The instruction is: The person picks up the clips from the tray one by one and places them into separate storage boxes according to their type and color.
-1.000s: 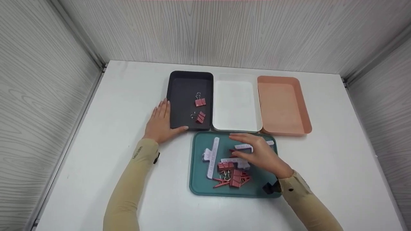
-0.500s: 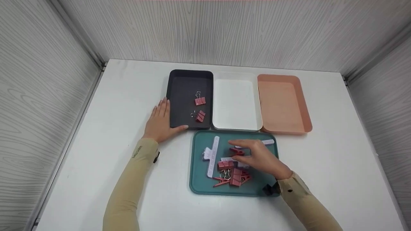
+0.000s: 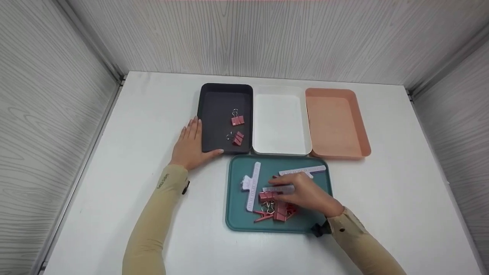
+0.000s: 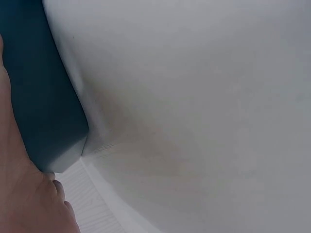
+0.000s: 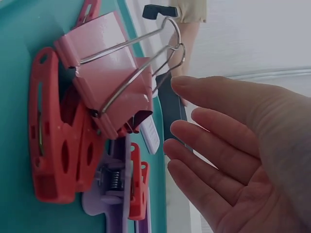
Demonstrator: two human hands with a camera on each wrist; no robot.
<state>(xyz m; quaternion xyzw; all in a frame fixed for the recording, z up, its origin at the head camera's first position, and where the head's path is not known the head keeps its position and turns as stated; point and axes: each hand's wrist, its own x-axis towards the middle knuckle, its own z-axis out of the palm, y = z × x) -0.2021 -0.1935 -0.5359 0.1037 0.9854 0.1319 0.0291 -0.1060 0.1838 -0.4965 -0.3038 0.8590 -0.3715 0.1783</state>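
**Right hand (image 3: pixel 305 194) low over the green tray (image 3: pixel 238 223), fingers parted!**

And here we are, lower centre of the head frame: the right hand hangs above the clips, fingers loosely bent, nothing in its grasp. Just beside its thumb sit two pink binder clips (image 3: pixel 266 196), among red pegs (image 3: pixel 263 217). Over to the right wrist view, and there's clear space between the palm and one big binder clip at upper left, wire loops pointing at the thumb!

A lilac clip (image 3: pixel 253 187) stands along the green tray's left side; another lilac clip (image 3: pixel 301 170) lies by its top right corner, and a third reaches partly under the fingers.

Left of centre, the left hand (image 3: pixel 189 147) lies flat, fingers straight against the dark tray (image 3: pixel 217 103), thumb along its near edge. Inside, two more pink binder clips. Then, rightward, white tray (image 3: pixel 282 122), orange tray (image 3: pixel 336 122), side by side!
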